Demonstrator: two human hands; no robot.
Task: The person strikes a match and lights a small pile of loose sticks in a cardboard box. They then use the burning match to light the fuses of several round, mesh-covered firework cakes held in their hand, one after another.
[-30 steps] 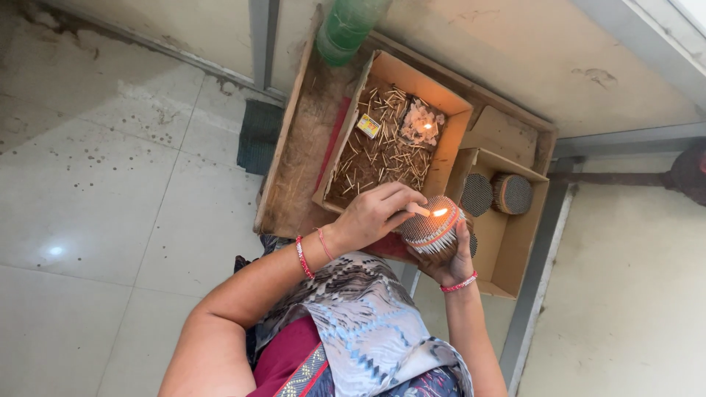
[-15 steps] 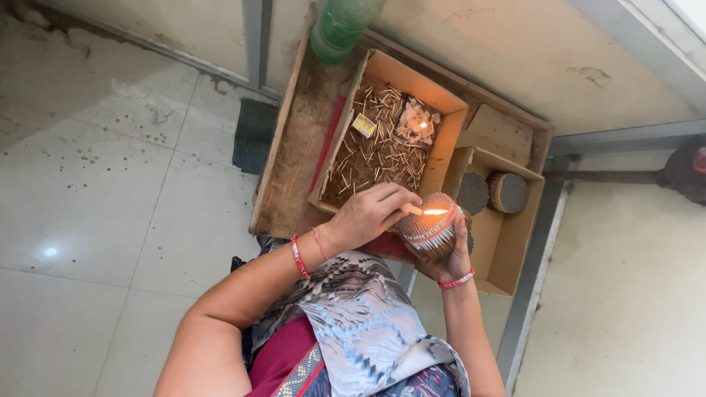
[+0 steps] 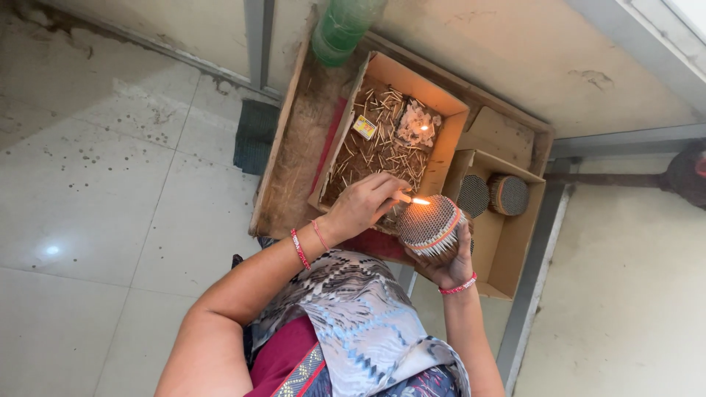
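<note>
My left hand (image 3: 364, 202) pinches a thin lit stick (image 3: 404, 197), and its small flame touches the top of a round bundle of sticks (image 3: 430, 224). An orange band binds the bundle. My right hand (image 3: 450, 268) cups the bundle from below and tilts its flat end toward the flame. Both hands hover over the near edge of an open cardboard box (image 3: 443, 110), which is strewn with loose sticks.
Inside the box lie a lump of wax with a small flame (image 3: 418, 125) and a yellow matchbox (image 3: 365, 127). A second cardboard box (image 3: 515, 254) on the right holds two round bundles (image 3: 509, 193). A wooden tray (image 3: 287, 173), green bottle (image 3: 342, 29) and dark cloth (image 3: 256, 136) lie around.
The lit stick has shifted a little to the left across the bundle's top. My right hand has tipped the bundle slightly.
</note>
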